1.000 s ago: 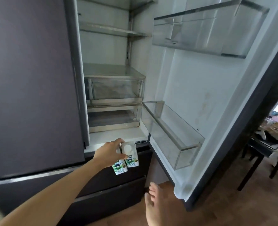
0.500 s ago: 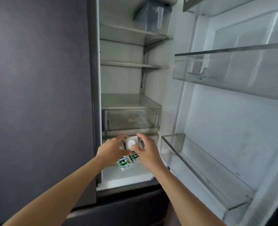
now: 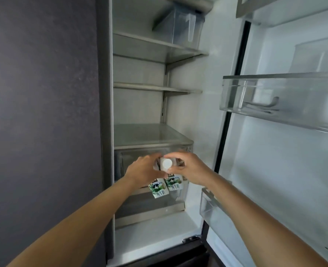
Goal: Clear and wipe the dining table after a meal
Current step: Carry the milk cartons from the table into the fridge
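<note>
Two small green-and-white milk cartons (image 3: 166, 186) with a cow picture are held side by side in front of the open fridge (image 3: 151, 135). One carton shows a round white cap (image 3: 166, 164) facing me. My left hand (image 3: 143, 171) grips them from the left. My right hand (image 3: 192, 168) holds them from the right, fingers by the cap. Both hands hover before the clear drawers in the lower fridge compartment.
The fridge shelves (image 3: 149, 87) hold nothing; a clear container (image 3: 184, 26) sits at the top. The open door on the right carries clear bins (image 3: 282, 101), one low by my right forearm (image 3: 213, 207). The closed dark grey door (image 3: 42, 122) fills the left.
My right hand rose from below and joined the left on the cartons. Both hands lifted the cartons higher toward the fridge interior as my view tilted up.
</note>
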`<control>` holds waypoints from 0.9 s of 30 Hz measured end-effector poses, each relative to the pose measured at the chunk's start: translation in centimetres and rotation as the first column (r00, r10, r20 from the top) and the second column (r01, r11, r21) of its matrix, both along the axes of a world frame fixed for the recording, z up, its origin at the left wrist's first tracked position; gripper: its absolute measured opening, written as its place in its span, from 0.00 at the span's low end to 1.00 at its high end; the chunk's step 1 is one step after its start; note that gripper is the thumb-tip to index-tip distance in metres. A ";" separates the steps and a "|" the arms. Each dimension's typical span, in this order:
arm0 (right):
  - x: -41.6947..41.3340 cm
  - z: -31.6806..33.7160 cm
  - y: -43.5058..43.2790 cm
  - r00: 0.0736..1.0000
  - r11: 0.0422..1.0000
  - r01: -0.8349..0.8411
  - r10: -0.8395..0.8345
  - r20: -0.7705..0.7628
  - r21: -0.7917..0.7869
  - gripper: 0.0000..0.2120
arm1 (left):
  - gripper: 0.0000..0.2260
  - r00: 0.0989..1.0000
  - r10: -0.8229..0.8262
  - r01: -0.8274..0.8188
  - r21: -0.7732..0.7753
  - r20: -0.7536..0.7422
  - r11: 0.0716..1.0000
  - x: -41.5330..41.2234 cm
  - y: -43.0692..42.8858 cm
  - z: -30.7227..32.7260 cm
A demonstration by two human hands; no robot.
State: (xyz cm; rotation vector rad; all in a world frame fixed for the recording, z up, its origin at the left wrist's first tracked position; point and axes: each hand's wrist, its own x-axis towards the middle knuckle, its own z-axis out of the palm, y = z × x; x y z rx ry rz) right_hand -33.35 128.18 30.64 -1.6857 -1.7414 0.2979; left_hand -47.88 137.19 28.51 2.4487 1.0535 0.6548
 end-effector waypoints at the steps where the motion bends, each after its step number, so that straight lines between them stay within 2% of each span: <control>1: 0.6 0.6 0.8 1.000 1.000 -0.006 0.006 0.013 0.014 0.18 | 0.26 1.000 -0.006 0.006 -0.003 0.007 1.000 0.6 0.7 0.7; 4: 2.4 2.2 3.3 1.000 0.997 -0.031 0.030 0.007 0.067 0.14 | 0.25 1.000 -0.005 0.005 0.028 0.010 1.000 2.4 2.9 2.8; 7: 4.7 3.5 6.5 0.999 0.981 0.014 -0.007 -0.038 0.194 0.15 | 0.26 0.996 0.089 -0.088 0.087 -0.007 0.992 4.1 5.0 5.4; 10: 7.2 4.4 10.4 0.972 0.932 0.161 -0.093 -0.218 0.323 0.14 | 0.29 0.967 0.248 -0.252 0.115 0.051 0.961 5.8 7.2 7.9; 12: 8.7 4.8 13.6 0.934 0.905 0.238 -0.113 -0.340 0.352 0.12 | 0.29 0.944 0.323 -0.331 0.156 0.072 0.931 6.8 8.7 9.1; 14: 9.9 4.8 16.9 0.911 0.891 0.290 -0.144 -0.388 0.349 0.12 | 0.29 0.920 0.388 -0.388 0.226 0.047 0.894 7.6 10.6 9.7; 20: 12.1 4.6 24.3 0.914 0.908 0.270 -0.137 -0.382 0.320 0.12 | 0.16 0.850 0.527 -0.504 0.336 0.029 0.795 9.7 17.0 9.7; 24: 12.6 4.8 27.9 0.949 0.935 0.198 -0.108 -0.295 0.295 0.11 | 0.16 0.852 0.523 -0.494 0.320 -0.005 0.808 10.0 20.0 9.3; 27: 12.2 4.7 29.0 0.957 0.966 0.143 -0.080 -0.278 0.216 0.14 | 0.17 0.861 0.507 -0.477 0.288 -0.035 0.830 9.7 21.3 8.6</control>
